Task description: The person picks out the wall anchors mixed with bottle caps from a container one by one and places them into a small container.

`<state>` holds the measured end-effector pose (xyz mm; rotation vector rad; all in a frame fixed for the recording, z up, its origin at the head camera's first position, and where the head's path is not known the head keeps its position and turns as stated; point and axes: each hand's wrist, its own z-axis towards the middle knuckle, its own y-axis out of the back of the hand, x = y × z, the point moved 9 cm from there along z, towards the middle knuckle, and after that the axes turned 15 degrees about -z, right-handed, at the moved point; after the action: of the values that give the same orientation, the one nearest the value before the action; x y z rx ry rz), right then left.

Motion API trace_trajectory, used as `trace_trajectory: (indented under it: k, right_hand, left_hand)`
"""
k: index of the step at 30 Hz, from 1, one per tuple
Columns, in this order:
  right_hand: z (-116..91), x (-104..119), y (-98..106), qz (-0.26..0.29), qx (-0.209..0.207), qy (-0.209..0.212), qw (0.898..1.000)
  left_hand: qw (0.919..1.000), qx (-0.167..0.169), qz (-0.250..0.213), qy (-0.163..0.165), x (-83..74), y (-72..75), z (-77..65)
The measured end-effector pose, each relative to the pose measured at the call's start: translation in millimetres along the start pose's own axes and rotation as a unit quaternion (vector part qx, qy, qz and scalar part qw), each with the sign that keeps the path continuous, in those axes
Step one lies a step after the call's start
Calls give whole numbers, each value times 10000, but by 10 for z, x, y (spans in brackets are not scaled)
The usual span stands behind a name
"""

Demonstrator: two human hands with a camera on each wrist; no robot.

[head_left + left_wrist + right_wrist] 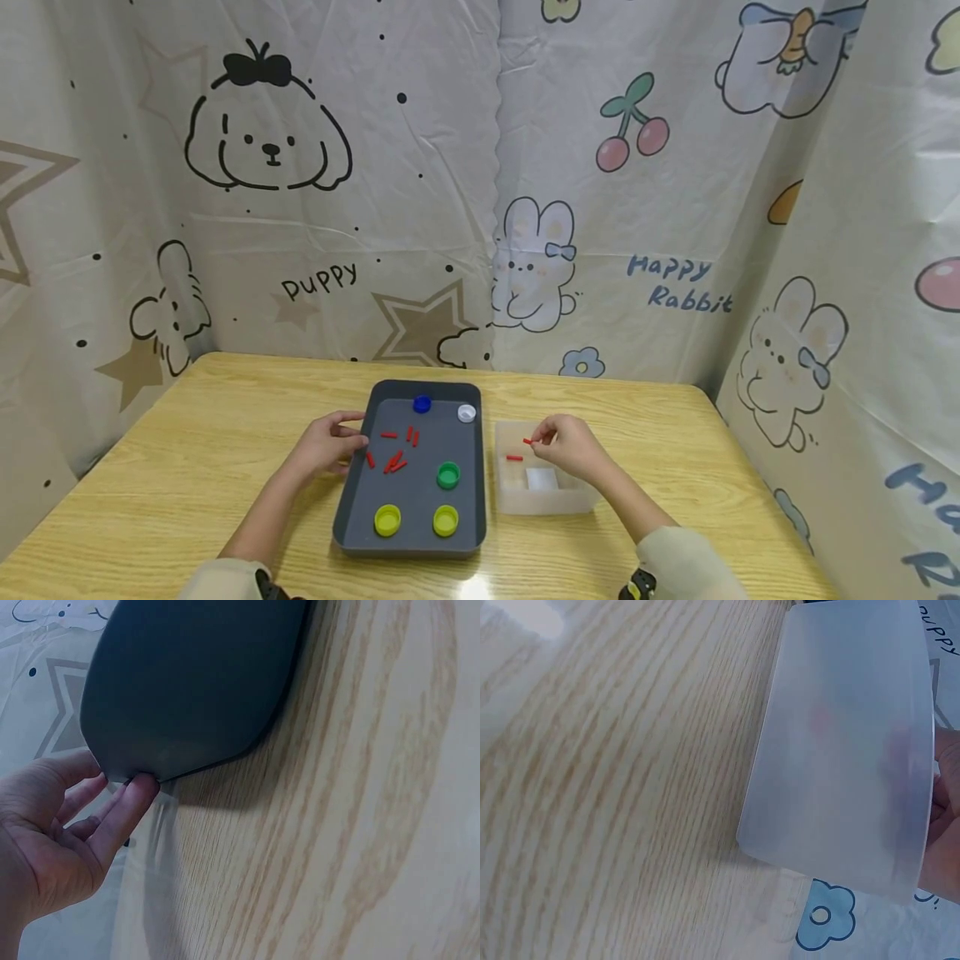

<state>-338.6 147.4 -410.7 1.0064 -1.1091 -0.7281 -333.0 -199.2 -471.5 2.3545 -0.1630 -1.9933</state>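
Observation:
My left hand [327, 443] grips the left side of a dark grey tray [408, 543], its fingertips at the rim; in the left wrist view, fingers [135, 806] lie against the tray's wall [187, 682]. Several small red sticks [388, 434] are scattered in the tray's left half. My right hand [567, 444], over a translucent plastic box [543, 502], pinches a small red stick [527, 441] between thumb and finger. Another red stick [514, 457] lies inside that box. In the right wrist view, the box [840, 750] hides most of the hand.
Round plastic caps sit in the tray: a blue one [422, 404], a white one [467, 413], a green one [448, 475] and two yellow ones [387, 520]. A white square patch [542, 479] shows in the box. Printed curtains [420, 217] stand behind the wooden table [247, 392].

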Motion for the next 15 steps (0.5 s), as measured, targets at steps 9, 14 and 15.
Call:
trace_trajectory:
  k: [9,14,15]
  right_hand:
    - [26,-37,-81,-333,110,-41,9994]
    - [28,-53,-103,-555,170,-88,9983]
    - [30,-51,-103,-632,160,-76,9978]
  left_hand:
    - [10000,-1,41,59,7,-5,6]
    - [10000,3,51,54,2,-5,7]
    - [10000,-20,41,61,4,-1,10]
